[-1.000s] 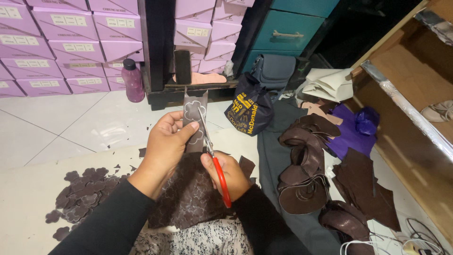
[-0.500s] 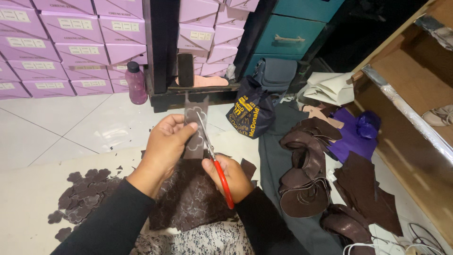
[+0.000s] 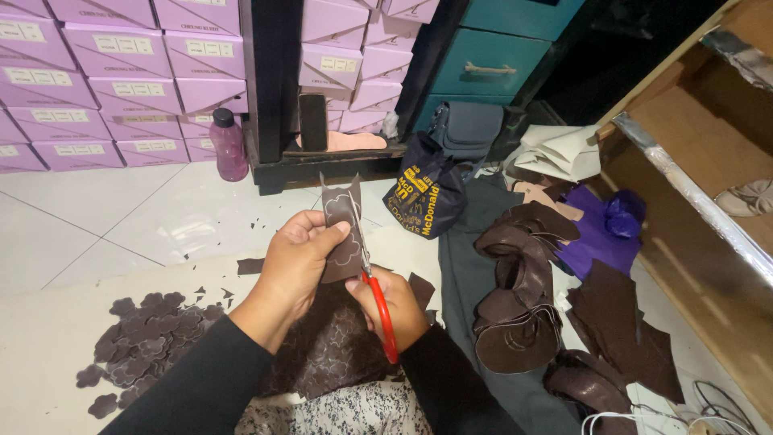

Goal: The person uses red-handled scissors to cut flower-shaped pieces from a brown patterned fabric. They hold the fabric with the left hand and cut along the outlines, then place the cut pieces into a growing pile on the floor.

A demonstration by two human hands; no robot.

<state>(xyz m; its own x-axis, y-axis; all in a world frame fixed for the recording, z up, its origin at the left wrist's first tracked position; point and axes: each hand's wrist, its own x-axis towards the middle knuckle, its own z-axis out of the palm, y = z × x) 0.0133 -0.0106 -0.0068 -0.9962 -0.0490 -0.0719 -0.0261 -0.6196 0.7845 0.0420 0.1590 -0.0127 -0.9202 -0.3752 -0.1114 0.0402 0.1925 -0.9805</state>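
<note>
**Scissors cutting a dark leather piece held upright over the floor**

The left hand [image 3: 299, 262] is closed on a small piece of dark brown leather [image 3: 342, 229], thumb on the near face and fingers wrapped behind its left edge. The piece stands nearly upright in front of the person, its long axis running from the hand up and away toward the black shelf base [image 3: 322, 165]; its notched top edge points away from the person.

The right hand [image 3: 394, 302] grips a pair of red-handled scissors [image 3: 378, 302], fingers folded through the loops. The scissors' long axis runs steeply, handles low and toward the person, blades pointing up and slightly left along the right edge of the leather piece. The blades touch that edge; how far they are parted cannot be told.

Below the hands a larger sheet of dark leather [image 3: 330, 354] lies across the person's lap. On the pale floor to the left lies a heap of cut flower-shaped leather pieces [image 3: 141, 342], with small scraps scattered near it. To the right lie curled dark leather strips [image 3: 519, 298], flat brown offcuts [image 3: 620, 322] and a purple cloth [image 3: 600, 234]. Beyond stand a dark printed bag [image 3: 423, 201], a purple bottle [image 3: 229, 147] and stacked lilac boxes [image 3: 105, 72].
</note>
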